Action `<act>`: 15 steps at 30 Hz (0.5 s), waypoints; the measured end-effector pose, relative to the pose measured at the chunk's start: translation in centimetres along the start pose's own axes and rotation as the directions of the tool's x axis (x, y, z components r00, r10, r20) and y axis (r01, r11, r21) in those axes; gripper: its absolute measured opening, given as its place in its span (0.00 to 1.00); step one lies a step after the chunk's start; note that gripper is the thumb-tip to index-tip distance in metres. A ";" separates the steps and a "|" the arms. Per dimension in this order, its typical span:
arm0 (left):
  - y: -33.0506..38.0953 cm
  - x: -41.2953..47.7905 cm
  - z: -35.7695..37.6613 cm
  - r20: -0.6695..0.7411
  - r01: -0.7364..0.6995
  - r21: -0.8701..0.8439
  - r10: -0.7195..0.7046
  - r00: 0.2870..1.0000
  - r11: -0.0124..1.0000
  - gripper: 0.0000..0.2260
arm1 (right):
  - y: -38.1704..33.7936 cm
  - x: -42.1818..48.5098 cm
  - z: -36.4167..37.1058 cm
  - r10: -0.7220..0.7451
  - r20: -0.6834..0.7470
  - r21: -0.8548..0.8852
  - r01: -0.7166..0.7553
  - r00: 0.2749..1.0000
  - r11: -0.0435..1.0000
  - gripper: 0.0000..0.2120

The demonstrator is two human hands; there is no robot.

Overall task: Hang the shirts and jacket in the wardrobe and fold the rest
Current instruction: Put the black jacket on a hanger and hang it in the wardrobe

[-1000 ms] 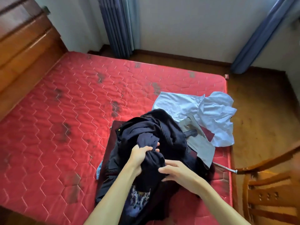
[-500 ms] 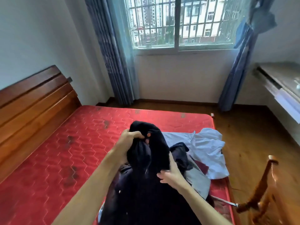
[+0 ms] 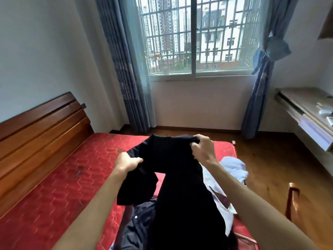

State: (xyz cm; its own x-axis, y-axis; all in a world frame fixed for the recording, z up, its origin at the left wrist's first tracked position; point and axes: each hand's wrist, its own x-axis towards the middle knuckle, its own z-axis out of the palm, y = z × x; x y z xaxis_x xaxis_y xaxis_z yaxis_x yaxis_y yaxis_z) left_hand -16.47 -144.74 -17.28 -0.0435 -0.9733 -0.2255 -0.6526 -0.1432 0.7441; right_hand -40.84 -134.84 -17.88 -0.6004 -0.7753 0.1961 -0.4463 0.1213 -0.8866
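one dark navy garment [image 3: 137, 230] lies crumpled on the red mattress [image 3: 63, 186], nearest. one black shirt [image 3: 180, 177] is held up above it, hanging down over the pile. two hands: left hand [image 3: 128, 164] grips the shirt's left edge, right hand [image 3: 202, 149] pinches its top edge, higher. one light blue shirt [image 3: 234, 168] is bunched on the bed at right. one wooden chair [image 3: 292, 201] beside the bed. farther: one headboard [image 3: 41, 132], one counter [image 3: 306, 109], two curtains [image 3: 126, 69], one barred window [image 3: 194, 37].
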 end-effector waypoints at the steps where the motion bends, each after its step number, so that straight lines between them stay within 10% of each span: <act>1: -0.3 -0.3 0.5 -0.070 0.030 0.100 -0.024 0.997 0.995 0.25 | -1.5 0.2 -0.6 0.016 -0.001 0.079 -0.016 1.000 0.997 0.11; 4: 1.7 -3.8 2.0 -0.291 -0.058 0.114 0.089 0.953 0.992 0.48 | -6.2 1.1 -2.4 0.090 0.001 0.331 -0.085 0.996 0.940 0.08; 8: 6.2 -10.4 5.7 -0.262 -0.580 -0.022 0.555 0.790 0.815 0.46 | -11.9 1.4 -4.2 0.086 0.043 0.561 -0.096 0.995 0.822 0.05; 12: 10.4 -11.9 9.2 -0.172 -0.478 0.034 0.477 0.862 0.878 0.62 | -15.7 -0.8 -4.4 0.013 0.148 0.674 -0.111 0.989 0.730 0.08; 15: 11.4 -9.4 8.4 -0.383 -0.551 0.025 0.518 0.765 0.834 0.44 | -15.9 -2.7 -5.0 -0.059 0.243 0.723 -0.140 0.968 0.677 0.12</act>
State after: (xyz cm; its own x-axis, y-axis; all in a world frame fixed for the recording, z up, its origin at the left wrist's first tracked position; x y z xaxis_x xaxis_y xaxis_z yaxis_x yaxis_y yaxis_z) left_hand -29.85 -135.71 -11.89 -0.0815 -0.8877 0.4532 -0.5389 0.4218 0.7291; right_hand -35.42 -131.59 -2.24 -0.3941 -0.9083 0.1406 0.2617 -0.2575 -0.9302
